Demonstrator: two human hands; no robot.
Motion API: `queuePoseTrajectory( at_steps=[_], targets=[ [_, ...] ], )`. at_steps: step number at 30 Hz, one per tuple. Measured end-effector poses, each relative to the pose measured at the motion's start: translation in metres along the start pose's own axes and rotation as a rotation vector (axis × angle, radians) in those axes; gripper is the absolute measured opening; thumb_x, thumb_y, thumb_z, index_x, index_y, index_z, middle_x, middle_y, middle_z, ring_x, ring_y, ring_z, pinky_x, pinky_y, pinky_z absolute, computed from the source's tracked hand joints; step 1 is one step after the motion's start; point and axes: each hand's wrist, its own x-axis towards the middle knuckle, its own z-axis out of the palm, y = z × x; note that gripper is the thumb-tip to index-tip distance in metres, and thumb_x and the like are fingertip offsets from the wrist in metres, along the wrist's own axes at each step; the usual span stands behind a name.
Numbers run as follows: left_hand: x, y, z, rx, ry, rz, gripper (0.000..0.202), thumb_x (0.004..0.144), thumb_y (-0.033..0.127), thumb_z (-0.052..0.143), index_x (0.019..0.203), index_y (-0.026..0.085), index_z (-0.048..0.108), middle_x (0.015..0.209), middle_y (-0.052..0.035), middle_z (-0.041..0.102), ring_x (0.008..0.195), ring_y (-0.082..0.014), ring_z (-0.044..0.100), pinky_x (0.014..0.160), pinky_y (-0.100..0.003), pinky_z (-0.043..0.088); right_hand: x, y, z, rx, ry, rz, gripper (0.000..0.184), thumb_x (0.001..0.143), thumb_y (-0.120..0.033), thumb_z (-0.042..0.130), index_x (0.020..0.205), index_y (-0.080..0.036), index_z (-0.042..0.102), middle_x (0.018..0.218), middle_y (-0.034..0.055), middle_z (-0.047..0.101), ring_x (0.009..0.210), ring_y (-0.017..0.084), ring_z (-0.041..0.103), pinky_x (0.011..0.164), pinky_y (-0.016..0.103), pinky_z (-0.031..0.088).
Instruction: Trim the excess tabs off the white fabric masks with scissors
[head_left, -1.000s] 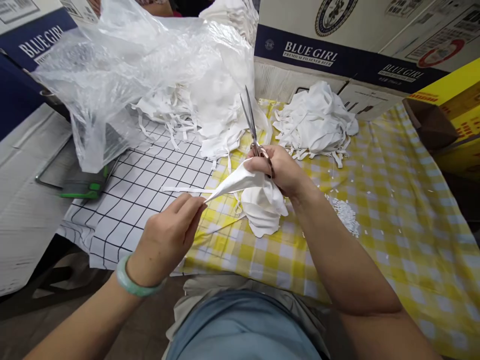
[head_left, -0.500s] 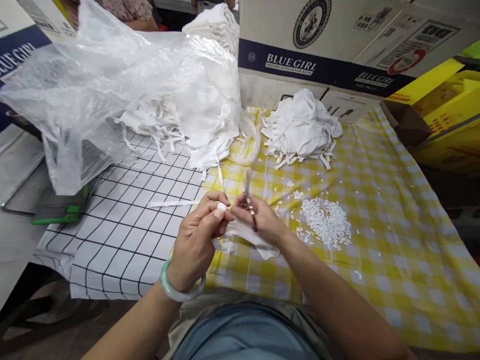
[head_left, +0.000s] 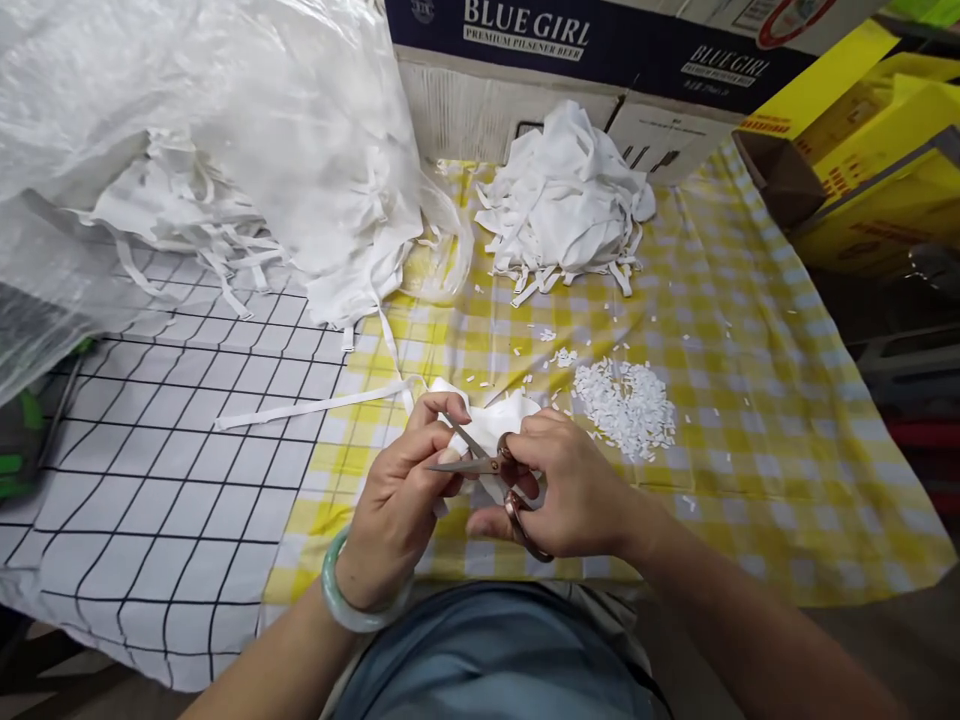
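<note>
My left hand (head_left: 401, 495), with a pale green bangle (head_left: 341, 605) on the wrist, pinches a small white fabric piece (head_left: 491, 420) near the table's front edge. My right hand (head_left: 574, 485) grips a pair of scissors (head_left: 487, 470) by its copper-coloured handles. The blades are parted and point left across the fabric, just beside my left fingers. A long white strap (head_left: 300, 408) trails from the piece to the left over the cloth.
A heap of white fabric pieces (head_left: 562, 195) lies at the back centre, a mound of small white clippings (head_left: 626, 405) to the right of my hands. A clear plastic bag (head_left: 225, 120) with more pieces fills the back left. Cardboard boxes (head_left: 600, 50) stand behind.
My hands came toward the front edge. The scissors swung from pointing up to pointing left, with blades now parted at the fabric. The view tilted down.
</note>
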Motion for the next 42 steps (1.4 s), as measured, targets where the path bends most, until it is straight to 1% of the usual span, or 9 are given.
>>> queuePoseTrajectory(
  at_steps=[7, 14, 23, 27, 33, 36, 38, 40, 42],
  targets=[
    [0.002, -0.004, 0.000, 0.010, -0.035, 0.042, 0.024, 0.089, 0.016, 0.052, 0.068, 0.018, 0.062, 0.103, -0.0068, 0.044, 0.091, -0.0182, 0.043, 0.062, -0.024, 0.038, -0.001, 0.003, 0.003, 0.021, -0.002, 0.023, 0.051, 0.067, -0.060, 0.078, 0.057, -0.019, 0.049, 0.051, -0.0041, 0.050, 0.054, 0.011, 0.042, 0.066, 0.029, 0.034],
    [0.001, -0.007, -0.001, 0.011, -0.059, 0.033, 0.024, 0.092, 0.022, 0.054, 0.070, 0.018, 0.065, 0.102, -0.0060, 0.045, 0.093, -0.0174, 0.043, 0.063, -0.021, 0.039, -0.003, 0.005, 0.005, 0.008, 0.013, 0.026, 0.037, 0.068, -0.041, 0.077, 0.057, -0.018, 0.050, 0.051, -0.0047, 0.051, 0.053, 0.010, 0.043, 0.066, 0.027, 0.034],
    [0.011, -0.010, 0.010, 0.040, -0.137, 0.049, 0.024, 0.095, 0.024, 0.052, 0.076, 0.018, 0.066, 0.107, -0.0059, 0.043, 0.098, -0.0178, 0.044, 0.069, -0.022, 0.043, -0.019, 0.017, 0.004, -0.010, 0.082, 0.079, 0.049, 0.076, -0.055, 0.072, 0.053, -0.017, 0.053, 0.049, -0.0033, 0.052, 0.049, 0.008, 0.038, 0.058, 0.025, 0.029],
    [0.027, -0.013, 0.025, 0.202, -0.244, 0.043, 0.027, 0.096, 0.024, 0.050, 0.075, 0.018, 0.065, 0.106, -0.0062, 0.046, 0.102, -0.0184, 0.046, 0.081, -0.025, 0.043, -0.039, 0.027, 0.000, -0.028, 0.126, 0.220, 0.051, 0.081, -0.056, 0.067, 0.052, -0.016, 0.052, 0.050, -0.0024, 0.052, 0.050, 0.008, 0.038, 0.060, 0.026, 0.031],
    [0.063, -0.017, 0.057, 0.416, -0.399, 0.012, 0.032, 0.094, 0.025, 0.047, 0.067, 0.016, 0.061, 0.102, -0.0092, 0.054, 0.105, -0.0224, 0.051, 0.091, -0.032, 0.044, -0.065, 0.057, -0.017, 0.182, 0.136, 0.642, 0.054, 0.079, -0.062, 0.065, 0.051, -0.018, 0.049, 0.047, -0.0041, 0.046, 0.046, 0.009, 0.039, 0.047, 0.023, 0.027],
    [0.060, 0.012, 0.036, 0.551, -0.532, -0.016, 0.034, 0.094, 0.027, 0.047, 0.064, 0.017, 0.058, 0.095, -0.0086, 0.059, 0.096, -0.0216, 0.056, 0.089, -0.032, 0.047, -0.073, 0.071, -0.033, 0.165, 0.298, 0.767, 0.052, 0.077, -0.064, 0.067, 0.055, -0.019, 0.055, 0.049, -0.0028, 0.052, 0.047, 0.011, 0.046, 0.047, 0.024, 0.034],
    [0.045, 0.037, 0.004, 0.718, -0.522, -0.026, 0.031, 0.094, 0.031, 0.048, 0.067, 0.019, 0.059, 0.094, -0.0081, 0.062, 0.092, -0.0217, 0.058, 0.083, -0.031, 0.050, -0.071, 0.071, -0.034, 0.096, 0.360, 0.651, 0.046, 0.074, -0.063, 0.071, 0.064, -0.019, 0.064, 0.064, 0.0019, 0.064, 0.059, 0.016, 0.059, 0.056, 0.026, 0.045],
    [0.025, 0.051, -0.031, 0.948, -0.324, 0.012, 0.021, 0.091, 0.036, 0.056, 0.076, 0.021, 0.061, 0.104, -0.0076, 0.063, 0.092, -0.0221, 0.059, 0.077, -0.028, 0.052, -0.061, 0.063, -0.021, 0.088, 0.304, 0.396, 0.046, 0.069, -0.061, 0.078, 0.086, -0.019, 0.072, 0.089, 0.0078, 0.072, 0.082, 0.023, 0.067, 0.074, 0.032, 0.052],
    [0.007, 0.047, -0.059, 1.158, -0.128, 0.072, 0.025, 0.080, 0.041, 0.069, 0.093, 0.022, 0.061, 0.123, -0.0094, 0.058, 0.098, -0.0246, 0.060, 0.075, -0.030, 0.054, -0.044, 0.047, 0.005, 0.082, 0.197, 0.129, 0.066, 0.062, -0.056, 0.084, 0.112, -0.016, 0.068, 0.112, 0.0132, 0.071, 0.105, 0.030, 0.064, 0.093, 0.040, 0.051]
  ],
)
